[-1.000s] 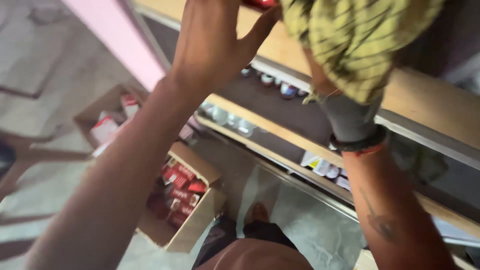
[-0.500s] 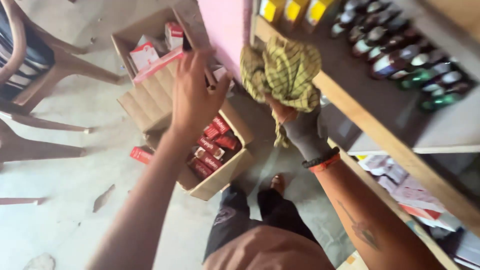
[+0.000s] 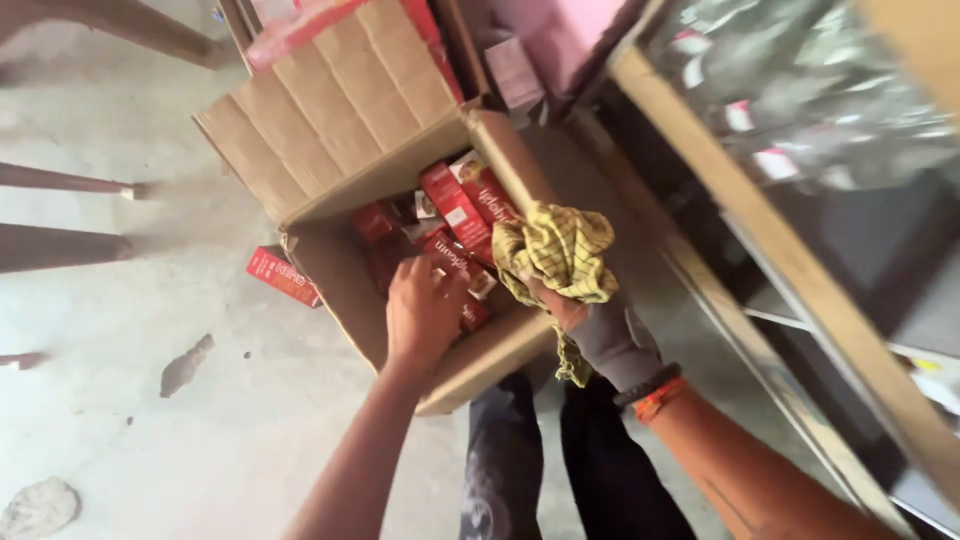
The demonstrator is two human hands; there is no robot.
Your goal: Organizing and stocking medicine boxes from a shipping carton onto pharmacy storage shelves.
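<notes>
Down low, left hand (image 3: 424, 315) inside open carton (image 3: 330, 180), right hand (image 3: 600, 335) beside rim, cloth-filled

shelf bottles (image 3: 800, 90): blurred | left hand (image 3: 425, 310): fingertips hidden among red cartons (image 3: 455, 205)

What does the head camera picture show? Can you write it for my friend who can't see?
Seen from above, a person's left hand reaches into an open cardboard box of small red cartons on a concrete floor. Their right hand holds a yellow checked cloth beside the box, and one red carton lies outside it.
</notes>
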